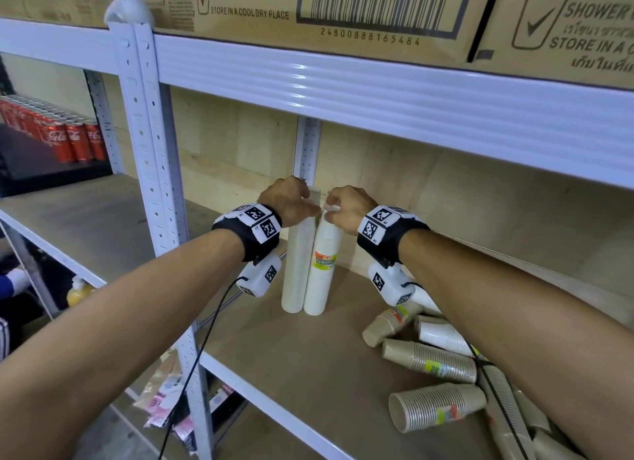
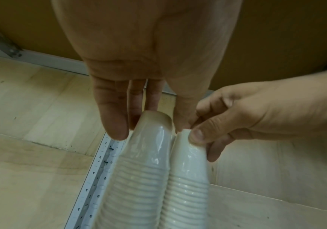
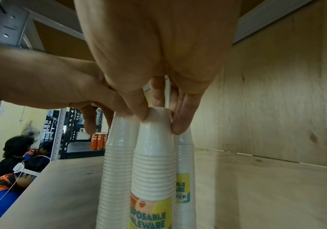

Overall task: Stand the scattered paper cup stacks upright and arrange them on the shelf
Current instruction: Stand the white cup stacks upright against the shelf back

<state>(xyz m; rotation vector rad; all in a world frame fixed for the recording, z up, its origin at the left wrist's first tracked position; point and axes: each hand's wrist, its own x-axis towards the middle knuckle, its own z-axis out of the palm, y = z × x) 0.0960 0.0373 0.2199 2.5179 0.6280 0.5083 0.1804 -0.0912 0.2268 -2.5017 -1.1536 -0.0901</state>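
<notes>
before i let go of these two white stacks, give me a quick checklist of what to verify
1. left white stack upright on the shelf board: ok.
2. right white stack upright: not ok, its top leans toward the left one.
3. left hand steadying its stack top: ok, fingertips on it.
4. right hand pinching its stack top: ok.
5. third white stack behind stands clear: cannot tell.
6. Scattered brown cup stacks all stood up: not ok, lying on their sides.
</notes>
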